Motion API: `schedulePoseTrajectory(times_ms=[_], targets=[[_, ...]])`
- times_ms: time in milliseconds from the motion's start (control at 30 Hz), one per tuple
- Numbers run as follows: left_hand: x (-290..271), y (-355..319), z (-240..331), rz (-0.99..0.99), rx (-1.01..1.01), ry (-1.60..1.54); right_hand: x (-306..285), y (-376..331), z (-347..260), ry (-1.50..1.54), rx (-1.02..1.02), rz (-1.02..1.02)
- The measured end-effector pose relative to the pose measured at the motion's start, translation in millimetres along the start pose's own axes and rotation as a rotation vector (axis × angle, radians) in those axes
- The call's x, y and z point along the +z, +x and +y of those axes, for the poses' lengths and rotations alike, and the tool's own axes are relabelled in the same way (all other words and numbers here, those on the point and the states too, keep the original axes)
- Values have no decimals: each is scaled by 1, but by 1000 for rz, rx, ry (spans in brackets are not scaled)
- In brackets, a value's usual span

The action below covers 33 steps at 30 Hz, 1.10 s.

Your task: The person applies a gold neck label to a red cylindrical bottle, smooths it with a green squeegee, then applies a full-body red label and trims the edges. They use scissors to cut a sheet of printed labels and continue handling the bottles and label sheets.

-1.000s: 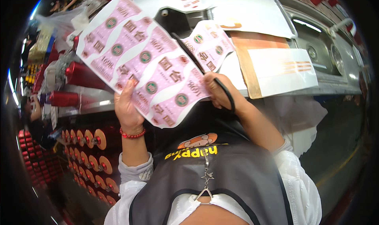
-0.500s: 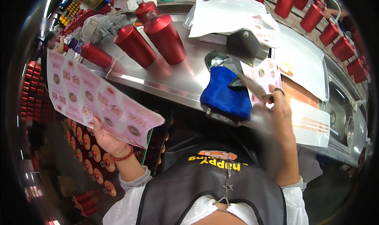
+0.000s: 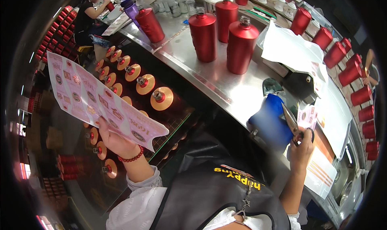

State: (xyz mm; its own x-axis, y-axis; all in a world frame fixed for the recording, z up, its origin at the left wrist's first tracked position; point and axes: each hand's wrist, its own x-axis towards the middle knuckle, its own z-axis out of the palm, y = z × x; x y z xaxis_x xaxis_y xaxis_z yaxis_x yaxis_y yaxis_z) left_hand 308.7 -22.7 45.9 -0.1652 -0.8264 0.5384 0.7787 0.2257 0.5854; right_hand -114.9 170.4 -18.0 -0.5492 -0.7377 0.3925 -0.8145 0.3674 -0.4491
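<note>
My left hand (image 3: 116, 141) pinches the lower edge of a large sheet of pink printed decals (image 3: 100, 99), holding it up in the air at the left. Its far right edge is cut in a wavy line. In my right hand (image 3: 302, 151) is a pair of scissors (image 3: 289, 119), fingers through the handles, blades pointing up and away. The scissors are above or beside a blue cloth pad (image 3: 266, 117) at the table's front edge. A smaller piece of pink decal (image 3: 308, 116) lies just beyond my right hand.
Red bottles (image 3: 242, 48) stand on the metal table (image 3: 205, 82), with a purple bottle (image 3: 131, 12) at its left end. White paper (image 3: 288, 44) covers a dark stand (image 3: 300, 84). Bottles with gold discs (image 3: 161, 97) fill a rack below. A co-worker (image 3: 90, 16) sits far left.
The view has swung, so the table and bottles appear shifted and tilted. My right hand with the scissors sits lower and farther right in the picture; the left still holds the decal sheet.
</note>
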Motion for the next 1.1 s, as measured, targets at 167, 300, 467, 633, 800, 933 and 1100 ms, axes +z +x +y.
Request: schedulePoseTrajectory(times_ms=[167,300,467,633,800,933,1100], targets=[[-22,-9,-18,721,269,512,2,-2,6,9,-78,50],[-112,-37,-12,89,244,432,-6,5,10,-47,-114,160],[-30,16,-25,-226,-89,-258,-50,10,14,258,171,269],[43,30,-73,577,127,440,-119,-1,85,370,275,539],[28,33,-94,351,-10,445,-179,-22,149,266,286,669],[52,34,-116,418,-110,429,-222,-30,195,-94,281,842],[75,36,-136,405,-198,301,-283,-59,266,-633,145,857]])
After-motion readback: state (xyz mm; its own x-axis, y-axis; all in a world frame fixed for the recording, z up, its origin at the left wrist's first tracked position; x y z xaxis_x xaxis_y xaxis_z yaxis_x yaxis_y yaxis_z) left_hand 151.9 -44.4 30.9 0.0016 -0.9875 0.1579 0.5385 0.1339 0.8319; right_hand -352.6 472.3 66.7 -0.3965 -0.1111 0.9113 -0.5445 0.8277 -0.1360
